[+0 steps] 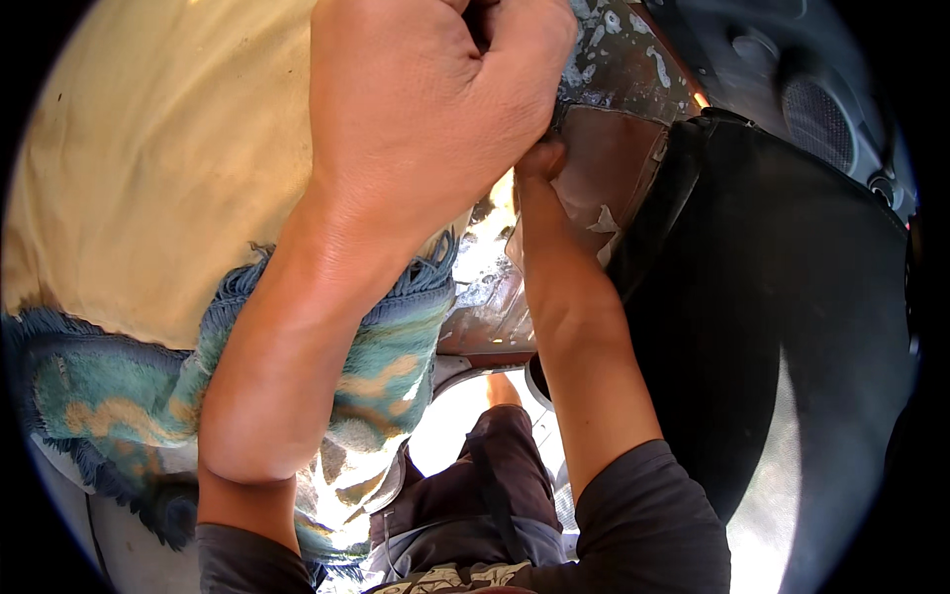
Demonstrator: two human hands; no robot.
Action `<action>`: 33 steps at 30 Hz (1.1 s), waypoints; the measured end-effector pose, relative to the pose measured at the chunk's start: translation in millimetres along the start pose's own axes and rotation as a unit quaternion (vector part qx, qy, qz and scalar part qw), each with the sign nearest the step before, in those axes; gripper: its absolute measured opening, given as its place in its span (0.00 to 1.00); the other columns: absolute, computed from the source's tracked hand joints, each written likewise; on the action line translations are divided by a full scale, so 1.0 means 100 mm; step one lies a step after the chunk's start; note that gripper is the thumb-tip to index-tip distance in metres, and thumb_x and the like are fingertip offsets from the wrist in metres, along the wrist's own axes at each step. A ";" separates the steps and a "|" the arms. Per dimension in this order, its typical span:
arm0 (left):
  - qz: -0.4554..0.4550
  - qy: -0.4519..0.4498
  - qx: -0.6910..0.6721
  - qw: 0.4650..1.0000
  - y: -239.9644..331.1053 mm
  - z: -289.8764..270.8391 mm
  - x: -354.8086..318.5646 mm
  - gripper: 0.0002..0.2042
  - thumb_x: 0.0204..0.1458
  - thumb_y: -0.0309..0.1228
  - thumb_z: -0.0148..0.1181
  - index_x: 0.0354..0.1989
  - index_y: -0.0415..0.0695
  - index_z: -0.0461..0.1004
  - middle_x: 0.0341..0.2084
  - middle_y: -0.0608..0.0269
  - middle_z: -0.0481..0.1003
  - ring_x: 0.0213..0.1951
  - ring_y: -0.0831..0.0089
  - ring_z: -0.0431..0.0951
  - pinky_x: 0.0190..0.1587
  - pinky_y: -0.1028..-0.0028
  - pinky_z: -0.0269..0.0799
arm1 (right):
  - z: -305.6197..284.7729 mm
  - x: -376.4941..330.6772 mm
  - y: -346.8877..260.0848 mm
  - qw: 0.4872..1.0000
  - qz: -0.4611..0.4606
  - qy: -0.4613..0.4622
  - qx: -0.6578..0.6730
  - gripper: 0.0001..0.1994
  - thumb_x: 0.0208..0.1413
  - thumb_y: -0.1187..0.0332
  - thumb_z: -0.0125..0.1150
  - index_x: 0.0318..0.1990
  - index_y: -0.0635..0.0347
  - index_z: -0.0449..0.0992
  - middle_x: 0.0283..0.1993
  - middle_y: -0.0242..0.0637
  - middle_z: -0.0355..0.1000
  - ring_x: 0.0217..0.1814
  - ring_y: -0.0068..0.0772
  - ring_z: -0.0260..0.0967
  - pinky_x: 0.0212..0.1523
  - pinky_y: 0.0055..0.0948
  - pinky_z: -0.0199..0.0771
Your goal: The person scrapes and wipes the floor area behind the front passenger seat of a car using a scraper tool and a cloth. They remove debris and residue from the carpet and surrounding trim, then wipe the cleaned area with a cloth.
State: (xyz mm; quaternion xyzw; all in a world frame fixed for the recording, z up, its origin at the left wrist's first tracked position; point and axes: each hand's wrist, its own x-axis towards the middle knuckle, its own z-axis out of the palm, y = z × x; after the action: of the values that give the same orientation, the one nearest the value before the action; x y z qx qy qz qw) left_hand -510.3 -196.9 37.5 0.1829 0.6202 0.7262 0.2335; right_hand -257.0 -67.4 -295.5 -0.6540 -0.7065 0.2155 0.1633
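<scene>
Flaking metal panel (633,59) under fisted left hand (426,89)

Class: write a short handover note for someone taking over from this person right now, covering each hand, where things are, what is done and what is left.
Left hand: closed fist, up close; what its grip holds is hidden.
Right hand: mostly hidden behind the left, pressed at the edge of the brown panel by the black trim.
Fringed rug lies over the cream seat under the left forearm.
Done: panel looks flaked and worn.
Left: cannot tell.
</scene>
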 end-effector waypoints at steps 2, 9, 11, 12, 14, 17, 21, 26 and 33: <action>0.007 -0.016 -0.028 0.999 0.03 0.11 0.04 0.18 0.61 0.25 0.58 0.17 0.39 0.66 0.12 0.76 0.63 0.18 0.90 0.58 0.18 0.80 0.49 | 0.07 0.36 0.43 0.973 -0.130 -0.048 -0.185 0.07 0.45 0.67 0.62 0.27 0.62 0.80 0.29 0.49 0.77 0.35 0.60 0.75 0.39 0.51 0.73; -0.001 0.008 0.015 1.000 0.09 0.06 0.01 0.18 0.61 0.25 0.58 0.16 0.39 0.65 0.12 0.76 0.64 0.17 0.90 0.58 0.17 0.80 0.49 | -0.08 -1.18 0.14 0.994 -0.003 -0.103 0.026 0.20 0.49 0.71 0.59 0.51 0.67 0.75 0.46 0.60 0.76 0.49 0.66 0.73 0.48 0.53 0.73; -0.001 0.003 0.019 1.000 0.07 0.06 0.02 0.18 0.60 0.25 0.58 0.16 0.39 0.65 0.12 0.76 0.64 0.17 0.90 0.58 0.17 0.79 0.49 | -0.15 -1.43 0.38 0.989 -0.075 -0.123 0.031 0.24 0.49 0.67 0.58 0.57 0.64 0.73 0.51 0.57 0.75 0.49 0.61 0.74 0.52 0.51 0.74; -0.009 0.003 0.027 1.000 0.12 0.06 0.02 0.18 0.60 0.25 0.58 0.16 0.39 0.65 0.11 0.76 0.64 0.17 0.90 0.58 0.17 0.79 0.49 | -0.24 -1.48 0.38 0.967 -0.230 -0.106 -0.006 0.25 0.49 0.66 0.57 0.57 0.63 0.73 0.50 0.55 0.76 0.48 0.60 0.75 0.53 0.50 0.74; -0.032 0.009 0.054 0.998 0.27 0.06 0.02 0.18 0.60 0.25 0.58 0.16 0.39 0.65 0.11 0.75 0.63 0.17 0.90 0.58 0.17 0.79 0.49 | -0.25 -1.41 0.33 0.987 -0.119 -0.102 -0.025 0.22 0.48 0.66 0.57 0.53 0.60 0.77 0.49 0.54 0.77 0.49 0.60 0.74 0.52 0.50 0.74; -0.022 0.014 0.091 0.995 0.26 0.02 0.01 0.19 0.60 0.25 0.59 0.15 0.39 0.65 0.11 0.75 0.63 0.17 0.89 0.58 0.17 0.78 0.49 | -0.33 -1.09 -0.01 0.995 -0.067 -0.056 0.051 0.17 0.47 0.67 0.58 0.45 0.59 0.81 0.46 0.56 0.78 0.47 0.61 0.75 0.49 0.52 0.75; 0.042 0.013 0.100 0.994 0.07 0.01 0.04 0.19 0.59 0.25 0.60 0.15 0.39 0.65 0.10 0.74 0.62 0.17 0.88 0.59 0.17 0.77 0.50 | -0.18 -0.28 0.13 0.988 -0.062 -0.078 -0.121 0.13 0.45 0.70 0.57 0.39 0.63 0.81 0.40 0.60 0.77 0.44 0.61 0.76 0.45 0.51 0.75; 0.175 0.022 0.272 0.946 0.02 -0.01 0.13 0.18 0.58 0.26 0.61 0.15 0.37 0.66 0.10 0.73 0.62 0.17 0.87 0.59 0.17 0.76 0.51 | -0.16 -0.37 0.31 0.965 -0.155 -0.157 -0.141 0.15 0.49 0.67 0.58 0.42 0.65 0.79 0.43 0.57 0.78 0.44 0.57 0.76 0.44 0.45 0.76; 0.008 0.021 0.086 0.996 0.09 0.02 0.02 0.18 0.58 0.26 0.60 0.16 0.37 0.67 0.10 0.73 0.62 0.17 0.87 0.59 0.17 0.77 0.51 | -0.15 -1.75 0.21 0.994 0.026 -0.037 0.102 0.12 0.48 0.68 0.58 0.39 0.65 0.80 0.38 0.57 0.77 0.41 0.58 0.75 0.41 0.47 0.75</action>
State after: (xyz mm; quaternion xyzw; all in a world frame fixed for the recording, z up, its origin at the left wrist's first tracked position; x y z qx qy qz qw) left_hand -511.9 -195.3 46.7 0.1919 0.6835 0.6759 0.1978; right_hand -215.2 -238.7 -284.3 -0.6436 -0.6690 0.3147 0.1979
